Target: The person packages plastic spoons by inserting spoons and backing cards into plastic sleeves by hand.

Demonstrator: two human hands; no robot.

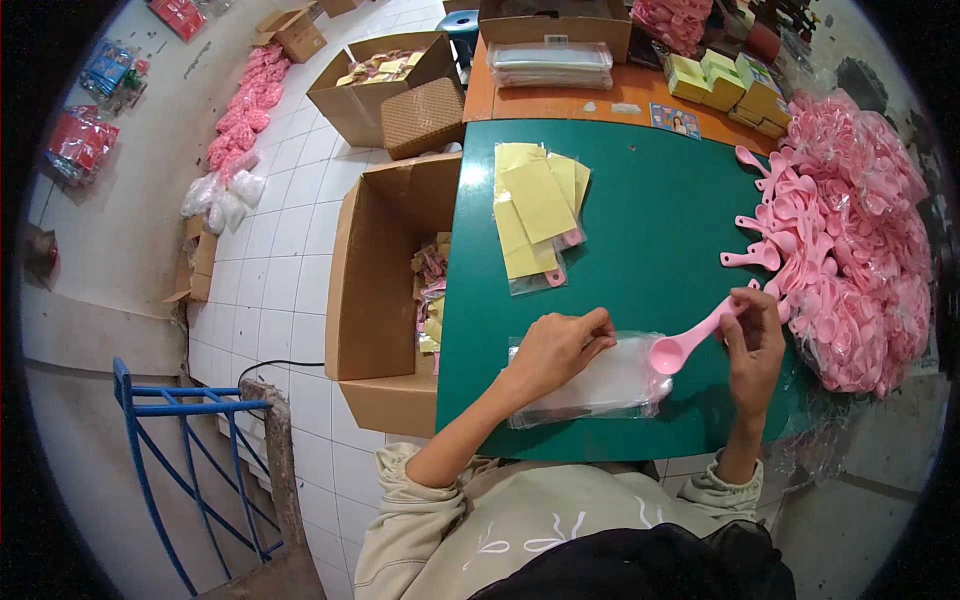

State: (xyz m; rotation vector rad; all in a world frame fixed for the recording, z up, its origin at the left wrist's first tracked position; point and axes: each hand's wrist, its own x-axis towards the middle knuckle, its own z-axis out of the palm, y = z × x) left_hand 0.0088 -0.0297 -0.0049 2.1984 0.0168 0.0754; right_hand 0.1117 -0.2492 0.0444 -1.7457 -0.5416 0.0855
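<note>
My right hand point(752, 345) grips a pink measuring spoon point(672, 352) by its handle, the bowl pointing left over the edge of a stack of clear plastic bags point(600, 385). My left hand point(562, 350) is above the left part of that stack, its fingers pressed together; whether something thin is between them is too small to tell. Loose pink spoons point(795, 225) lie on the green table beyond my right hand, beside bulging bags of pink spoons point(865, 290). Several packets with yellow cards point(535, 205) overlap farther back on the table.
An open cardboard box point(375, 270) with packets inside stands against the table's left side. Behind the green table top point(640, 200) is an orange surface point(640, 98) with plastic sleeves point(550, 65) and yellow boxes point(720, 85). A blue metal rack point(190, 405) stands at the lower left.
</note>
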